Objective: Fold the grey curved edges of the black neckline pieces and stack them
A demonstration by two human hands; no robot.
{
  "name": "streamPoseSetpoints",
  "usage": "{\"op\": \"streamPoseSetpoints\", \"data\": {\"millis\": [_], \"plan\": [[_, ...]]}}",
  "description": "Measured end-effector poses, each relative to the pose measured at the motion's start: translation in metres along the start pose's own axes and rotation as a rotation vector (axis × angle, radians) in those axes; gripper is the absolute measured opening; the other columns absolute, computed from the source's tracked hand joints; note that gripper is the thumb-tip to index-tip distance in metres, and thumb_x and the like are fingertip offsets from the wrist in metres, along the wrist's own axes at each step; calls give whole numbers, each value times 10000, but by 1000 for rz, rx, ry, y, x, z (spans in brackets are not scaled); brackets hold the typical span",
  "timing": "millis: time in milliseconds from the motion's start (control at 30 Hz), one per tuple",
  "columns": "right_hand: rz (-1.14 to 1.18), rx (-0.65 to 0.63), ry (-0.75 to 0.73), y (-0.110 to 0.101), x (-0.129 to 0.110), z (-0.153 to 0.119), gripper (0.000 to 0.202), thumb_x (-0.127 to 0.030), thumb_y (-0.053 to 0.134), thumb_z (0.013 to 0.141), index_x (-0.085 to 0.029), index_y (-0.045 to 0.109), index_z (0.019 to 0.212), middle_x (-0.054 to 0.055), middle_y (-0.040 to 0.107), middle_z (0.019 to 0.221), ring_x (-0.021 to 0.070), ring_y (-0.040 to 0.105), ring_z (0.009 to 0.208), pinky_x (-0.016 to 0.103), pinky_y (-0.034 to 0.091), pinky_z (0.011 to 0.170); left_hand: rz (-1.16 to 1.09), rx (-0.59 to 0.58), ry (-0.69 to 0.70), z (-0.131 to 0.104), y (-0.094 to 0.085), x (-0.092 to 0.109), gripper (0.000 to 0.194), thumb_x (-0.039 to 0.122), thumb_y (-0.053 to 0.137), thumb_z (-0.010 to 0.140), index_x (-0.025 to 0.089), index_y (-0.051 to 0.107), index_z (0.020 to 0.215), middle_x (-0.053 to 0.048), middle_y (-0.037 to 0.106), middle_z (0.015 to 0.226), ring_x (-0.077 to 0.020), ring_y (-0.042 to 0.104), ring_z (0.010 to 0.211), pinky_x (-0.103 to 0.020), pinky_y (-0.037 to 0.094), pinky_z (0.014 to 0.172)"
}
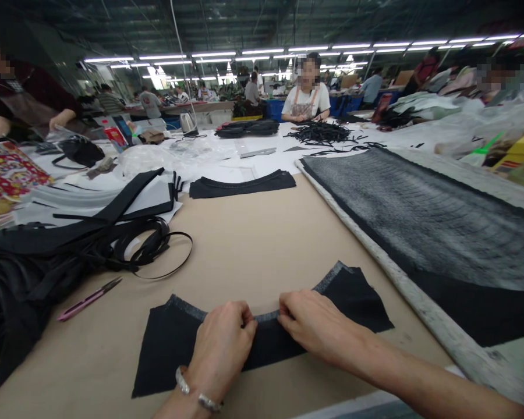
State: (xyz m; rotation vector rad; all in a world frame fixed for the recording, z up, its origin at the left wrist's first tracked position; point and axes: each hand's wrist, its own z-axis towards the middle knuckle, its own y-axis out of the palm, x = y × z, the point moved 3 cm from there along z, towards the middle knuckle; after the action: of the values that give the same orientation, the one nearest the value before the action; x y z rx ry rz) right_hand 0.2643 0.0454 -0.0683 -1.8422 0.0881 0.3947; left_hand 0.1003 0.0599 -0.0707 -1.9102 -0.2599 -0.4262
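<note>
A curved black fabric piece (166,343) lies on the brown work surface in front of me, a greyish strip along its concave upper edge. My left hand (227,334) pinches that edge near the middle, fingers curled. Just to its right, my right hand (308,320) pinches the same edge with thumb and fingers closed. A short stretch of the grey strip shows between the two hands. The parts of the edge under my fingers are hidden. Farther up the surface rests a stack of similar curved black pieces (244,185).
Black strips (17,279) are heaped at the left, near pink-handled snips (89,299). At the right, a large grey-speckled black fabric panel (419,215) lies on a pale padded board (375,256). Loose black strips (321,131) are piled before a person (305,99) seated opposite.
</note>
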Motion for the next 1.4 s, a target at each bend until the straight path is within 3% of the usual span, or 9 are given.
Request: {"op": "streamPoseSetpoints", "data": {"millis": [400, 567, 767, 933, 1067, 1133, 1233, 1400], "plan": [[-73, -54, 30, -8, -6, 1, 192, -228, 489, 833, -152, 662, 801, 117, 698, 770, 271, 682, 785, 299, 425, 606, 117, 8, 41, -4, 4, 4, 141, 272, 506, 812, 254, 612, 721, -9, 681, 737, -218, 635, 777, -279, 286, 597], [-80, -34, 53, -14, -4, -2, 204, -306, 583, 830, -149, 626, 952, 113, 700, 813, 279, 680, 809, 312, 459, 633, 124, 23, 52, -9, 6, 5, 49, 230, 492, 841, 234, 540, 829, -1, 643, 734, -204, 615, 714, -277, 295, 580], [-90, 9, 44, -18, -4, -4, 214, -323, 612, 812, -155, 600, 943, 102, 703, 780, 298, 684, 773, 317, 462, 599, 211, 246, 276, -15, 6, 11, 158, 124, 506, 811, 233, 572, 903, -21, 602, 964, -216, 548, 940, -353, 364, 781], [-93, -7, 64, -20, -6, -6, 210, -309, 577, 833, -143, 592, 960, 123, 696, 783, 291, 685, 788, 311, 462, 616, 203, 333, 669, -18, 32, 8, 361, 21, 375, 822, 222, 603, 1016, -30, 622, 1009, -175, 564, 906, -304, 456, 794], [-85, -1, 62, -19, -7, -9, 215, -293, 564, 839, -137, 591, 984, 134, 700, 808, 299, 686, 790, 324, 470, 618, 351, 586, 926, -26, 54, -3, 417, 0, 356, 817, 142, 581, 1138, -51, 647, 1037, -176, 583, 956, -267, 484, 852], [-75, 5, 65, -20, -7, -10, 255, -300, 579, 832, -131, 583, 1023, 134, 701, 813, 304, 685, 795, 332, 475, 625, 427, 661, 967, -29, 62, -9, 423, 13, 369, 818, 117, 568, 1176, -58, 649, 1072, -188, 580, 1003, -271, 481, 886], [-64, 18, 86, -24, -5, -11, 331, -329, 617, 805, -118, 584, 1058, 137, 704, 827, 310, 681, 815, 342, 481, 647, 477, 664, 939, -32, 68, -14, 427, 52, 394, 827, 115, 551, 1219, -57, 640, 1117, -198, 574, 1036, -269, 486, 898], [-54, -14, 68, -36, 2, -9, 267, -342, 518, 829, -141, 693, 839, 137, 710, 780, 286, 680, 784, 322, 461, 649, 544, 627, 894, -35, 70, -10, 495, 87, 430, 832, 189, 492, 1312, -49, 629, 1128, -204, 579, 1029, -278, 513, 875]]}}
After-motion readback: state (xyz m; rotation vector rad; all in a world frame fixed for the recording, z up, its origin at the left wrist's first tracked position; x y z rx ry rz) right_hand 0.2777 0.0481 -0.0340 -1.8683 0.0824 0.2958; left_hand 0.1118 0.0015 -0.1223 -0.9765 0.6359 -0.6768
